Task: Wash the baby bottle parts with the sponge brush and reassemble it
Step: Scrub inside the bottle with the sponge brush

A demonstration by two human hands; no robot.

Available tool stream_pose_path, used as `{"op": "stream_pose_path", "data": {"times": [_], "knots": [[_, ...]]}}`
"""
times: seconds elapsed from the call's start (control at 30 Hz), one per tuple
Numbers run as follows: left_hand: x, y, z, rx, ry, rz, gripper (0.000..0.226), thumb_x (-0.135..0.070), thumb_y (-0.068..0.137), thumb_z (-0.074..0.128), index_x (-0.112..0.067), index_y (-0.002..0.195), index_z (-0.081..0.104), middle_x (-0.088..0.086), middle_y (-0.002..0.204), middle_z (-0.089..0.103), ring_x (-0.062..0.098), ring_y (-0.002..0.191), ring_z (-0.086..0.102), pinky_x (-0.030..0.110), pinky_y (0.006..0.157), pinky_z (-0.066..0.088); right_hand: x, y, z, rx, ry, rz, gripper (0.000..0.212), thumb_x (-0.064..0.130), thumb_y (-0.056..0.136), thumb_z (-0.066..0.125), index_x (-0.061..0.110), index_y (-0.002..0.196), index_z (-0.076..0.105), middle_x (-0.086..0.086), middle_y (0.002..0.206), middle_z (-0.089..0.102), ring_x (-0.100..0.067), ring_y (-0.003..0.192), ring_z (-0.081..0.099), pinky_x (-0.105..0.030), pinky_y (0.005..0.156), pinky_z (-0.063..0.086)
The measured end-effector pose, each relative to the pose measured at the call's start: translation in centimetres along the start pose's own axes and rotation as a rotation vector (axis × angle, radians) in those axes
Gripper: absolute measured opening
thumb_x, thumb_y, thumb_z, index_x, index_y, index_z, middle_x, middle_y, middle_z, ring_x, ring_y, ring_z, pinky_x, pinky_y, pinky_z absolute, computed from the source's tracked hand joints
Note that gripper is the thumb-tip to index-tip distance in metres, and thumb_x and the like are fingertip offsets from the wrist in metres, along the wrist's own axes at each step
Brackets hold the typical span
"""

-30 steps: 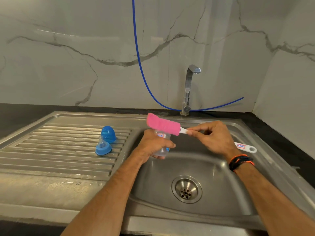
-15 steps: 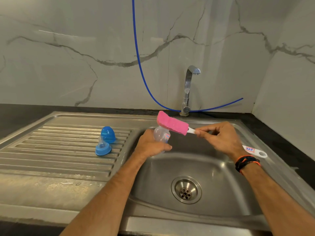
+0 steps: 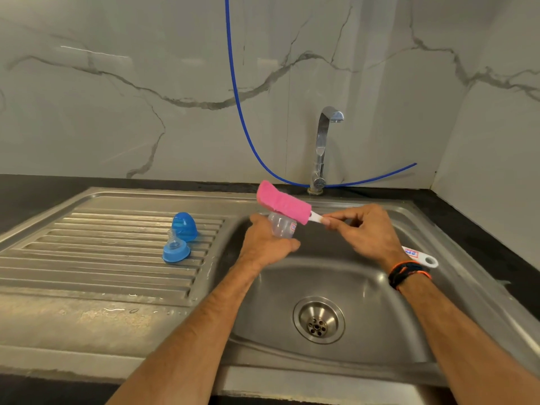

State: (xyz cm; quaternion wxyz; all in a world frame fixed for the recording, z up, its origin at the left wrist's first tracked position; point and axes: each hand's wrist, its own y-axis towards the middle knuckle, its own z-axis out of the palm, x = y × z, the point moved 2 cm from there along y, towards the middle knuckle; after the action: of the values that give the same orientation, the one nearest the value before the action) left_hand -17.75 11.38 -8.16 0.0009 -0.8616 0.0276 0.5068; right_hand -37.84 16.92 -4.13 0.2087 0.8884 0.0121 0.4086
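Over the sink basin (image 3: 380, 302):
Right hand (image 3: 365, 232): pinches the sponge brush (image 3: 282, 201) handle.
Left hand (image 3: 264, 244): grips the bottle (image 3: 282, 226).
Change: sponge has lifted above the bottle; body scrubbing probably finished.
Drainboard (image 3: 87, 258): nipple ring (image 3: 175, 249), cap (image 3: 184, 226) unwashed.

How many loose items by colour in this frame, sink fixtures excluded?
Blue: 2, the cap and the teat ring on the drainboard
Pink: 1, the sponge brush gripped by the right hand
Clear: 1, the bottle held by the left hand
Total: 4
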Motion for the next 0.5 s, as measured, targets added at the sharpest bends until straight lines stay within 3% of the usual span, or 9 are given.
{"op": "stream_pose_path", "data": {"times": [0.13,0.27,0.33,0.5], "knots": [[0.8,0.6,-1.0,-0.059,0.012,-0.021,0.090,-0.051,0.035,0.074,-0.007,0.112,0.057,0.005,0.096,0.068,0.017,0.083,0.068,0.036,0.075,0.061,-1.4,0.0,-1.1,-0.035,-0.043,0.036,0.004,0.041,0.081,0.076,0.045,0.080,0.075,0.019,0.065,0.070,-0.009,0.059,0.048,-0.023,0.056,0.040],[0.6,0.1,0.1,0.009,0.015,-0.024,0.086,-0.047,0.045,0.081,-0.007,0.115,0.050,0.005,0.100,0.065,0.017,0.089,0.066,0.035,0.079,0.059,-0.8,0.1,0.0,-0.018,-0.030,0.031,0.004,0.042,0.081,0.076,0.041,0.084,0.078,0.021,0.059,0.066,-0.007,0.057,0.047,-0.024,0.057,0.040],[0.8,0.6,0.4,0.038,0.035,-0.010,0.091,-0.053,0.040,0.082,-0.013,0.116,0.053,0.003,0.101,0.066,0.017,0.090,0.067,0.037,0.080,0.060,-0.9,0.1,0.0,-0.001,-0.040,0.035,0.005,0.043,0.081,0.076,0.041,0.085,0.078,0.020,0.065,0.069,-0.008,0.061,0.052,-0.026,0.059,0.045],[1.5,0.7,-2.1,-0.008,0.110,-0.024,0.059,-0.041,0.052,0.091,-0.021,0.102,0.066,-0.002,0.097,0.070,0.014,0.087,0.067,0.033,0.078,0.057,-2.9,0.3,-1.7,-0.023,-0.003,0.140,0.002,0.039,0.080,0.078,0.041,0.079,0.077,0.016,0.072,0.074,-0.011,0.074,0.064,-0.033,0.071,0.054]]}}
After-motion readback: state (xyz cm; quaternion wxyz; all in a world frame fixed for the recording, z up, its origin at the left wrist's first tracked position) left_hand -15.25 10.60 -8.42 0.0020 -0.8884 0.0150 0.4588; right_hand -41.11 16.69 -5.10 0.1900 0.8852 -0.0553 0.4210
